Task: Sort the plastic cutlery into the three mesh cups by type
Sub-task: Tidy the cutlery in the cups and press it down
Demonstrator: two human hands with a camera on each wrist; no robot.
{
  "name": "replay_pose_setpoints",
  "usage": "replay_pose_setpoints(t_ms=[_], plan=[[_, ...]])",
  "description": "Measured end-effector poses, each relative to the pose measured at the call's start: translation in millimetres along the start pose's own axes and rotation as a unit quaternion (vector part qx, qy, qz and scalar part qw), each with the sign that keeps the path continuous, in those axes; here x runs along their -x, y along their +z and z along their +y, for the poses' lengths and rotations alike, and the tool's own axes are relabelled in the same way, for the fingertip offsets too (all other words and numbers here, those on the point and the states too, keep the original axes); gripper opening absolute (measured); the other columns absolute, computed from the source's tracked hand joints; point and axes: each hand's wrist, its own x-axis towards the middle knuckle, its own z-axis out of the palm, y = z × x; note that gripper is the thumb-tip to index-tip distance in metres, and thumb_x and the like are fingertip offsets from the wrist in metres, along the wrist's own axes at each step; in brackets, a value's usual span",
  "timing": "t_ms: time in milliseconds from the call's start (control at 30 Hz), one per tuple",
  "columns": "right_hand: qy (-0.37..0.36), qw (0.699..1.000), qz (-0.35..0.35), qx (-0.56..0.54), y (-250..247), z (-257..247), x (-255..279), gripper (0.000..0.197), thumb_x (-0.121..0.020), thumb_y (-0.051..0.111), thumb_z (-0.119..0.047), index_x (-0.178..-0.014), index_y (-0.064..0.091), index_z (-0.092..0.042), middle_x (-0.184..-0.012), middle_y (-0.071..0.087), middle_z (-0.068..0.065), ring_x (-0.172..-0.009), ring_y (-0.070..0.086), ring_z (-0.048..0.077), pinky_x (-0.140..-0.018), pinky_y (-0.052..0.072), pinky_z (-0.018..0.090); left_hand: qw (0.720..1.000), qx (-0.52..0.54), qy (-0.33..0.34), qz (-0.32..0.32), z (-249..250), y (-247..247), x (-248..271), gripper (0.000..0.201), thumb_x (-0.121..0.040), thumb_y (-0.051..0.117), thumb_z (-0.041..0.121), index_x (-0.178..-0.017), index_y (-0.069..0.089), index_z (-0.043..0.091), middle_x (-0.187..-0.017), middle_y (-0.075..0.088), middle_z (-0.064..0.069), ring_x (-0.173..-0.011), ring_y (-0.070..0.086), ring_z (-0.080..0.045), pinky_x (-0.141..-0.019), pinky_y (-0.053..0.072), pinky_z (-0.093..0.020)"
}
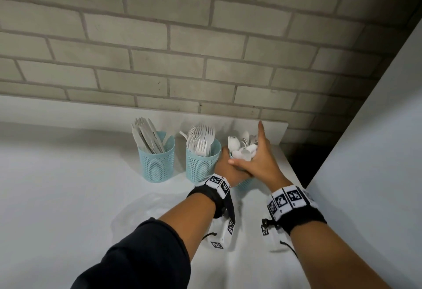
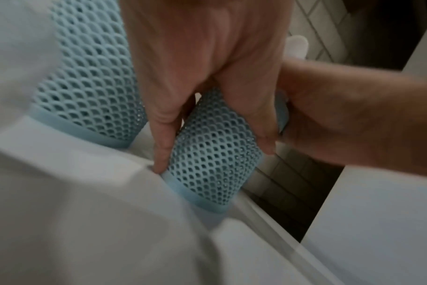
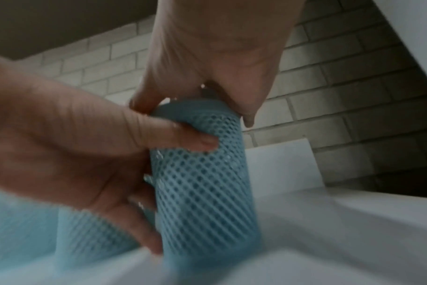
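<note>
Three light-blue mesh cups stand in a row by the wall. The left cup (image 1: 157, 160) holds knives and the middle cup (image 1: 202, 165) (image 2: 90, 77) holds forks. Both hands largely cover the right cup (image 1: 245, 184) (image 2: 207, 183) (image 3: 202, 183), which holds white spoons (image 1: 242, 147). My left hand (image 1: 225, 165) (image 2: 215, 158) grips this cup's side, thumb and fingers wrapped round the mesh. My right hand (image 1: 249, 160) (image 3: 193, 111) sits over the cup's top, thumb and fingers clasping the rim, index finger pointing straight at the wall.
The white table (image 1: 68, 186) meets a grey brick wall (image 1: 182, 48) behind. The spoon cup stands close to the table's right edge (image 2: 276, 214), beyond which is a dark gap and a white panel (image 1: 376, 140). Thin clear plastic (image 1: 141, 206) lies under my left forearm.
</note>
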Motion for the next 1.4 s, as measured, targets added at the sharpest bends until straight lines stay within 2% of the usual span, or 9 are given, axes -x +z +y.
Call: replay_pose_setpoints(t_ms=[133, 233, 467, 600, 767, 933, 1033, 1167, 1400], plan=[[-0.020, 0.995, -0.022, 0.100, 4.9, -23.5, -20.9, 0.103, -0.059, 0.084, -0.043, -0.144, 0.026, -0.038, -0.144, 0.028, 0.003, -0.131, 0.035, 0.020, -0.107, 0.036, 0.035, 0.999, -0.042, -0.004, 0.006, -4.3, 2.8, -5.1, 0.082, -0.070, 0.080, 0.028, -0.138, 0.037, 0.010, -0.135, 0.049, -0.005, -0.126, 0.048, -0.021, -0.097, 0.037, -0.024], [-0.052, 0.984, 0.011, 0.171, 13.4, -26.5, -21.4, 0.062, -0.066, 0.078, -0.036, -0.123, 0.054, -0.029, -0.121, 0.048, 0.004, -0.112, 0.050, 0.026, -0.095, 0.045, 0.034, 0.997, -0.076, 0.017, 0.024, -7.0, 2.2, -7.6, 0.086, -0.066, 0.082, 0.035, -0.134, 0.037, 0.009, -0.131, 0.050, -0.005, -0.124, 0.047, -0.022, -0.103, 0.034, -0.028], [-0.100, 0.971, 0.191, 0.099, 20.1, -18.7, -12.8, 0.031, -0.069, 0.078, -0.025, -0.092, 0.062, -0.010, -0.104, 0.051, 0.005, -0.100, 0.050, 0.024, -0.083, 0.046, 0.033, 0.999, -0.001, 0.026, 0.021, -12.1, 2.5, -11.2, 0.096, -0.053, 0.089, 0.032, -0.130, 0.034, 0.015, -0.123, 0.054, 0.002, -0.114, 0.054, -0.016, -0.096, 0.041, -0.026], [-0.099, 0.966, 0.168, 0.169, 16.6, -15.5, -12.1, 0.046, -0.069, 0.078, -0.038, -0.105, 0.060, -0.017, -0.114, 0.050, 0.007, -0.112, 0.038, 0.025, -0.095, 0.039, 0.045, 0.999, -0.008, 0.029, 0.014, -11.8, 1.8, -12.2, 0.096, -0.058, 0.087, 0.030, -0.134, 0.031, 0.013, -0.129, 0.050, 0.000, -0.122, 0.048, -0.016, -0.102, 0.036, -0.027], [-0.038, 0.988, 0.048, 0.141, -0.4, -14.6, -27.2, 0.095, -0.066, 0.079, -0.048, -0.143, 0.024, -0.041, -0.152, 0.015, 0.002, -0.132, 0.036, 0.028, -0.104, 0.042, 0.046, 0.999, -0.042, -0.004, 0.002, -12.8, 2.6, -12.5, 0.104, -0.058, 0.086, 0.036, -0.139, 0.026, 0.011, -0.138, 0.046, -0.004, -0.129, 0.044, -0.023, -0.110, 0.034, -0.033], [-0.099, 0.972, -0.021, 0.211, 4.4, -23.1, -34.5, 0.047, -0.074, 0.072, -0.040, -0.118, 0.061, -0.028, -0.113, 0.063, 0.002, -0.100, 0.058, 0.020, -0.082, 0.044, 0.027, 0.997, -0.075, -0.009, 0.008, -12.1, 3.7, -13.2, 0.100, -0.059, 0.084, 0.041, -0.135, 0.029, 0.009, -0.132, 0.048, -0.006, -0.126, 0.045, -0.024, -0.109, 0.035, -0.036], [-0.054, 0.972, 0.072, 0.218, 6.5, -25.2, -34.4, 0.039, -0.076, 0.069, -0.036, -0.111, 0.063, -0.019, -0.102, 0.063, 0.007, -0.090, 0.057, 0.023, -0.074, 0.040, 0.025, 0.999, -0.028, 0.011, 0.013, -14.4, 3.4, -13.7, 0.094, -0.059, 0.087, 0.028, -0.133, 0.032, 0.011, -0.128, 0.052, -0.004, -0.121, 0.051, -0.022, -0.103, 0.038, -0.030], [-0.128, 0.969, -0.015, 0.211, 15.2, -28.3, -31.4, 0.037, -0.070, 0.077, -0.032, -0.098, 0.066, -0.011, -0.099, 0.066, 0.006, -0.090, 0.059, 0.023, -0.075, 0.041, 0.025, 0.999, -0.032, -0.013, 0.005, -15.7, 3.1, -16.7, 0.096, -0.060, 0.086, 0.031, -0.137, 0.033, 0.011, -0.129, 0.053, -0.006, -0.119, 0.052, -0.025, -0.100, 0.042, -0.031], [-0.148, 0.958, 0.102, 0.224, 33.4, -22.9, -20.3, 0.022, -0.070, 0.069, -0.023, -0.088, 0.066, -0.011, -0.095, 0.064, 0.008, -0.086, 0.056, 0.030, -0.069, 0.047, 0.033, 0.997, -0.067, 0.043, 0.010, -17.5, 4.7, -17.3, 0.074, -0.077, 0.071, 0.032, -0.138, 0.035, 0.010, -0.135, 0.049, -0.009, -0.127, 0.045, -0.024, -0.109, 0.033, -0.032]])
